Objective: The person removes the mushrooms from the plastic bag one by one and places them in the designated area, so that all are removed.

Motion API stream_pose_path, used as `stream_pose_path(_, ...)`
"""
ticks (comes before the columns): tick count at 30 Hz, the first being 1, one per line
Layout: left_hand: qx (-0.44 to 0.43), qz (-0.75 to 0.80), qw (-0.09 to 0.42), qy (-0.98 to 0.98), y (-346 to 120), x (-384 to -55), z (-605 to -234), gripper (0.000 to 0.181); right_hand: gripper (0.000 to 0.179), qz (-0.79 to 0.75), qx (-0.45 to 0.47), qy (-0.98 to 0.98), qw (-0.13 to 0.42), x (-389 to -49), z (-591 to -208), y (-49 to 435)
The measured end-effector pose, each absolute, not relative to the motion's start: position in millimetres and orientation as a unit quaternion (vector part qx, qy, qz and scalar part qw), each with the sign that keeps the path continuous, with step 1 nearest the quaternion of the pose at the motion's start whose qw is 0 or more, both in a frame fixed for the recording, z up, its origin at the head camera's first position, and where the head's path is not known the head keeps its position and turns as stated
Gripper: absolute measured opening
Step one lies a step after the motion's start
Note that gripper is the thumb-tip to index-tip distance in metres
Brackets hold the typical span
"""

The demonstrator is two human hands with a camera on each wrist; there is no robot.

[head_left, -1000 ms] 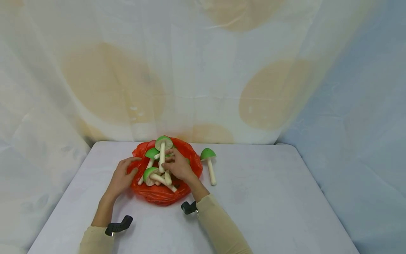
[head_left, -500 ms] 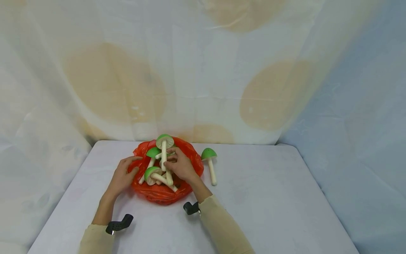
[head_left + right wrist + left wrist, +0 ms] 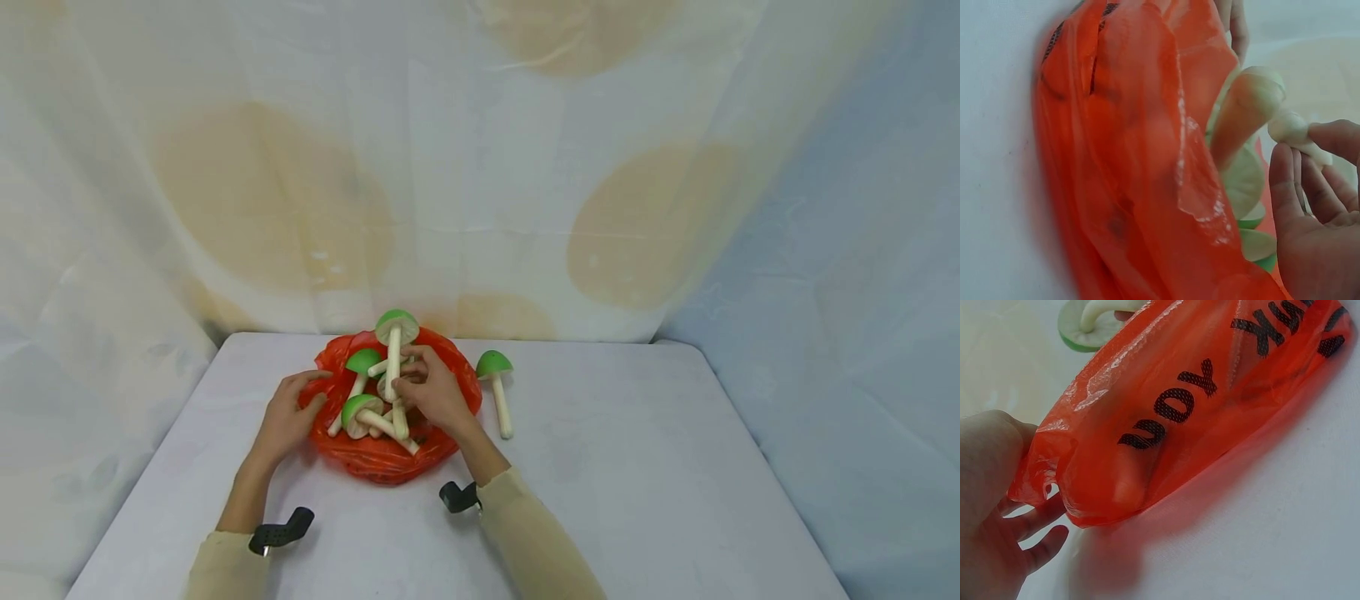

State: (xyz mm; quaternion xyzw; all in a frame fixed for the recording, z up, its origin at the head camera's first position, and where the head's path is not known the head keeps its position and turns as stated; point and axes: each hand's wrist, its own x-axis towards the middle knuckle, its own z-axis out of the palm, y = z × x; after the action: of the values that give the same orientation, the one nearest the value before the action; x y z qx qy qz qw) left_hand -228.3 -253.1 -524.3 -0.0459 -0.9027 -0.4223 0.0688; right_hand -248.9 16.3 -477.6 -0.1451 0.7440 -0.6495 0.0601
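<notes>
Mushroom (image 3: pixel 393 358), green-domed with a pale underside and smooth cream stem, is pinched by the right hand (image 3: pixel 435 390) near the twelve-o'clock rim of the red bag (image 3: pixel 381 464). The left hand (image 3: pixel 288 417) touches the bag at nine o'clock; whether it grips, I cannot tell.

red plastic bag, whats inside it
Several green-capped mushrooms with pale stems lie piled in the red plastic bag. They and the right hand cover much of the bottom, so what lies there can't be seen.
</notes>
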Motion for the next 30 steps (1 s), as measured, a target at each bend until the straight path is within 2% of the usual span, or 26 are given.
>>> stream_pose_path(7,-0.065,-0.424,0.089,-0.899,-252,-229,-523,0.03,0.047,-0.623,-0.152,0.767,0.024,-244,-470,26)
stream_pose_path(13,-0.062,-0.423,0.08,-0.9,-252,-228,-519,0.025,0.047,-0.62,-0.146,0.77,0.014,-241,-467,33)
stream_pose_path(30,-0.053,-0.422,0.082,-0.901,-254,-227,-520,0.027,0.046,-0.613,-0.15,0.775,-0.025,-240,-464,54)
